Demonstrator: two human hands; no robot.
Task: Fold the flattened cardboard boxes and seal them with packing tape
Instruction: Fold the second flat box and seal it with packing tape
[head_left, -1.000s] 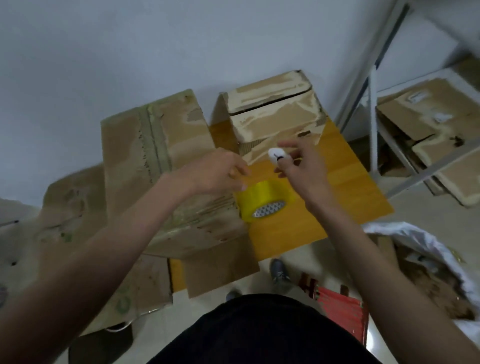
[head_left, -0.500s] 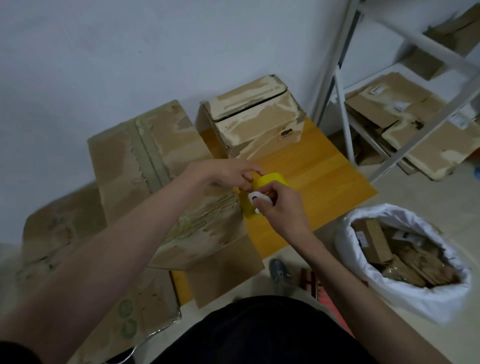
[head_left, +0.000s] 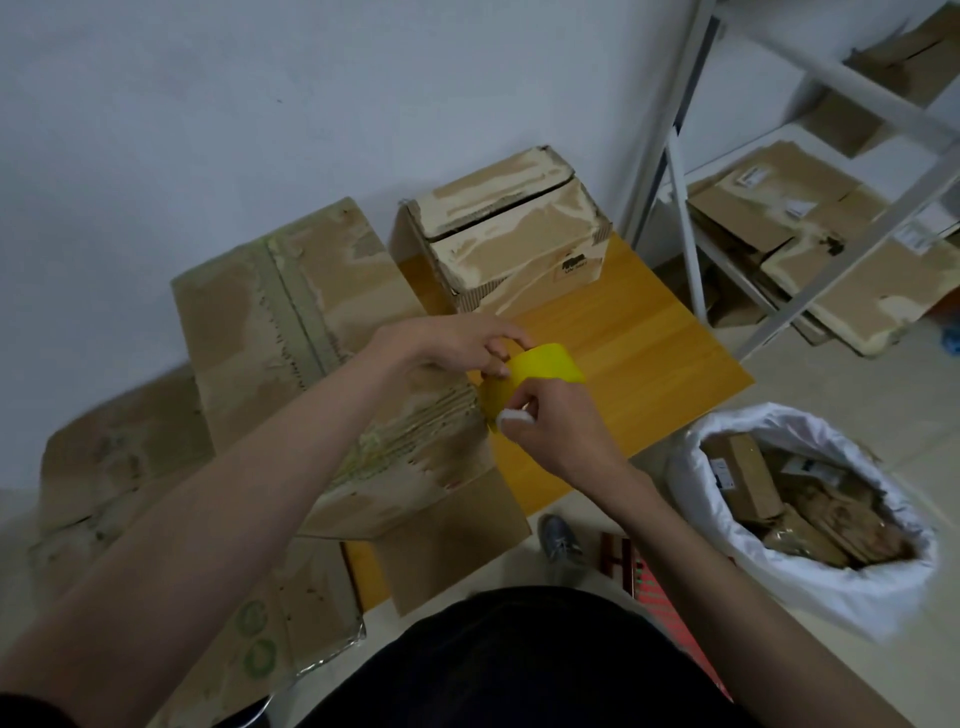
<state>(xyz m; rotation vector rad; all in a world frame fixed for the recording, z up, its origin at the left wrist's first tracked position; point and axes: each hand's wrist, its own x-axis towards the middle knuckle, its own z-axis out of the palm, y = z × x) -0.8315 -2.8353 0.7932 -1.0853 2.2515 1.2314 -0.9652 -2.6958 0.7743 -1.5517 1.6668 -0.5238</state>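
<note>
Gripping the yellow tape roll (head_left: 540, 364) from its left side, your left hand (head_left: 457, 343) curls its fingers round the rim, while your right hand (head_left: 550, 421) pinches the roll's near edge and also holds a small white object (head_left: 514, 415) between thumb and fingers. The roll sits raised just above the wooden table (head_left: 649, 348), beside the right end of the large cardboard box (head_left: 322, 358). You have two boxes on the table: that large one, whose near flap overhangs the table's front edge, and a smaller box (head_left: 514, 234) at the back by the wall. One white sack (head_left: 810, 519) of cardboard scraps stands on the floor to your right, and one metal shelf unit (head_left: 810, 171) holds flattened cartons. Bare tabletop lies to the right of the roll, up to the table's right edge. Compared with half a second ago, your right hand sits lower on the roll and the view has drifted left.
</note>
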